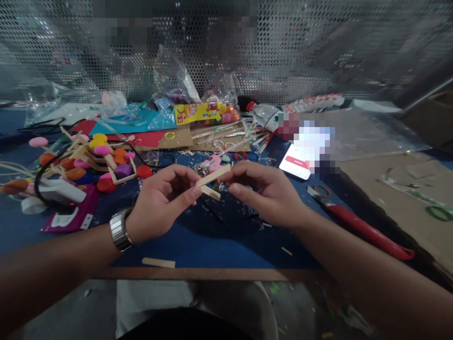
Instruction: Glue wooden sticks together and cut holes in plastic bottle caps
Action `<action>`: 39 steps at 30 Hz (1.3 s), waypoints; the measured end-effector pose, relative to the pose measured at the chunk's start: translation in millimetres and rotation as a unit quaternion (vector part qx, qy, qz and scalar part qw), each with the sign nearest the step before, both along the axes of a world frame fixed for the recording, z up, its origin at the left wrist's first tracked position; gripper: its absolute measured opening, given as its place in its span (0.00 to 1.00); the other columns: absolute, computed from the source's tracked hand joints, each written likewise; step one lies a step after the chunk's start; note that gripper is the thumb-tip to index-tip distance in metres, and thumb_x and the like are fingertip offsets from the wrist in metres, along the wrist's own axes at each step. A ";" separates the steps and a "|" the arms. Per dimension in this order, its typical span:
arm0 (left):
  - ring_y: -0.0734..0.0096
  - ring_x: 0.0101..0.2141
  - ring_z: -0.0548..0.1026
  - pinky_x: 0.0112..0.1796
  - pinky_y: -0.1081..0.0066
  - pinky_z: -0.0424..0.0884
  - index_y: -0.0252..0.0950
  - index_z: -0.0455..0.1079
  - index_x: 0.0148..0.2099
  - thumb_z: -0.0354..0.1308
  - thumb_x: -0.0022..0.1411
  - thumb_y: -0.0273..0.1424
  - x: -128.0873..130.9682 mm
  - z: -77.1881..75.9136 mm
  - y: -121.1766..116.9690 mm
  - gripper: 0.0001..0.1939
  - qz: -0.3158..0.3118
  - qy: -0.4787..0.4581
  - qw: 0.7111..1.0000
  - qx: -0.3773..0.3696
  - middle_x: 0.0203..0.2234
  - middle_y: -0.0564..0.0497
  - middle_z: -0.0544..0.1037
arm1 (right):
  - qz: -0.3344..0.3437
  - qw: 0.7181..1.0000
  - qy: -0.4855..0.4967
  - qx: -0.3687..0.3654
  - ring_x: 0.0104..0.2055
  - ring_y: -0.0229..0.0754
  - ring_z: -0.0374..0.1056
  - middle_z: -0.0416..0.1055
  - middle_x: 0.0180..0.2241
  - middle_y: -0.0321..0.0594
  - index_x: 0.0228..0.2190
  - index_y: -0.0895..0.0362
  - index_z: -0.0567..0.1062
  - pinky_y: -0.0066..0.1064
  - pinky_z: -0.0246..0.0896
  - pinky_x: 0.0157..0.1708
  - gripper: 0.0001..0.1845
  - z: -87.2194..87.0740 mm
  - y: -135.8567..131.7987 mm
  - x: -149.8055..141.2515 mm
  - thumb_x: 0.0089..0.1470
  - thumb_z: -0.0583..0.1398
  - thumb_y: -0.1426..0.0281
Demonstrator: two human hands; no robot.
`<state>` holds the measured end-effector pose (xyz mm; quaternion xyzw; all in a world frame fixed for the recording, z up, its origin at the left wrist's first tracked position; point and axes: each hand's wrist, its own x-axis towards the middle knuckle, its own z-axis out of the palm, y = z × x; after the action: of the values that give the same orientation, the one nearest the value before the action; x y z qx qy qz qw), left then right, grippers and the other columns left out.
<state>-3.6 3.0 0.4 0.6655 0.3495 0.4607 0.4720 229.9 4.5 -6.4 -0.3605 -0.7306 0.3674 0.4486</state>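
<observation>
Both hands meet above the blue table top (pixel 198 241). My left hand (pixel 159 200), with a metal watch (pixel 119 230) on its wrist, pinches the near end of a small piece made of wooden craft sticks (pixel 212 182). My right hand (pixel 269 191) pinches the other end of the same stick piece with thumb and fingers. The sticks are joined at an angle and are held a little above the table.
A structure of sticks with coloured bottle caps (pixel 95 158) lies at the left beside a white glue gun (pixel 58 191). Red-handled cutters (pixel 357 226) lie at the right. A loose stick (pixel 158 262) rests near the front edge. Plastic bags, cardboard and scraps crowd the back.
</observation>
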 end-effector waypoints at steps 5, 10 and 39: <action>0.76 0.25 0.77 0.27 0.77 0.75 0.34 0.72 0.40 0.69 0.60 0.35 2.8 0.4 2.2 0.12 -0.009 -0.016 0.999 -0.043 0.29 0.51 0.78 | 0.001 0.992 -0.092 0.089 0.34 0.39 0.72 0.78 0.38 0.43 0.40 0.57 0.80 0.31 0.68 0.34 0.11 -0.8 -1.4 -5.3 0.57 0.68 0.65; 0.74 0.25 0.77 0.27 0.75 0.74 0.34 0.72 0.40 0.68 0.60 0.35 3.0 -3.3 4.0 0.12 -0.015 0.010 0.999 -0.045 0.28 0.51 0.78 | -0.014 0.990 -0.111 0.081 0.31 0.39 0.72 0.77 0.35 0.42 0.38 0.56 0.80 0.32 0.68 0.32 0.08 0.2 -1.2 -7.5 0.59 0.66 0.65; 0.68 0.38 0.76 0.37 0.69 0.72 0.36 0.73 0.48 0.57 0.67 0.33 -2.8 -9.9 7.0 0.09 -0.011 0.181 0.981 0.069 0.39 0.47 0.78 | -0.014 0.917 -0.391 0.084 0.42 0.52 0.71 0.80 0.38 0.43 0.39 0.53 0.85 0.45 0.65 0.45 0.10 -4.8 13.6 9.2 0.53 0.68 0.71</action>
<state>-6.5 10.0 -9.5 0.7726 0.3888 0.3506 0.3591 239.2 18.0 -11.2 -0.4462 -0.8709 0.1282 0.1611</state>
